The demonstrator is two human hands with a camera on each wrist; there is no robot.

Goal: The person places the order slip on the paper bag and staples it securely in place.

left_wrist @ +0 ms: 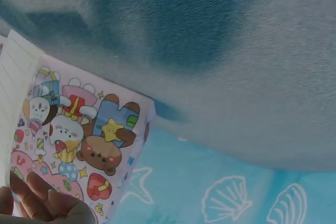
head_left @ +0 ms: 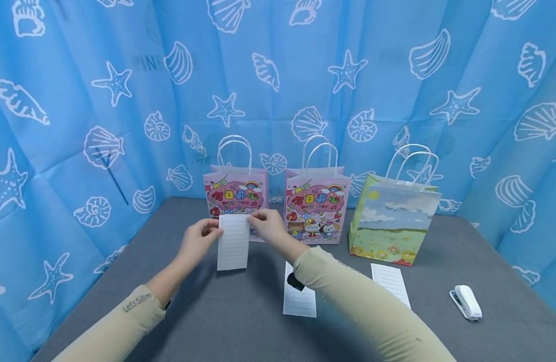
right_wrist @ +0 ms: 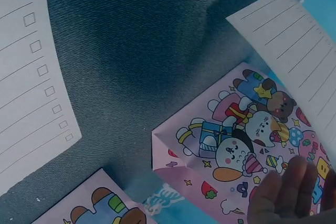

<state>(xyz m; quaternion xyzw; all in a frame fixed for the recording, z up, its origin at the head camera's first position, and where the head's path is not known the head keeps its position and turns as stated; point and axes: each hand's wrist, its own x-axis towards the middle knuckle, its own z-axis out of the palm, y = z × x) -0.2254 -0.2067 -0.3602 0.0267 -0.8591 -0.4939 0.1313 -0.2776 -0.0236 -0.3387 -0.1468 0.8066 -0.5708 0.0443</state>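
Note:
A lined paper sheet (head_left: 233, 246) hangs upright in front of the left pink gift bag (head_left: 236, 186). My left hand (head_left: 199, 240) pinches its left edge near the top. At the upper right corner, my right hand (head_left: 269, 227) pinches the same sheet. In the left wrist view, the sheet (left_wrist: 16, 77) shows at the edge beside the cartoon bag, with the left fingers (left_wrist: 37, 198) below. From the right wrist, the sheet (right_wrist: 299, 51) slants across the bag's printed front, and the right hand (right_wrist: 289, 192) is partly cut off.
Another pink gift bag (head_left: 316, 201) and a landscape-print bag (head_left: 393, 221) stand to the right. Two more lined sheets, one (head_left: 299, 304) partly under my right sleeve and one (head_left: 391, 281) farther right, lie on the grey table (head_left: 205, 322). A white stapler (head_left: 466, 302) lies at the right.

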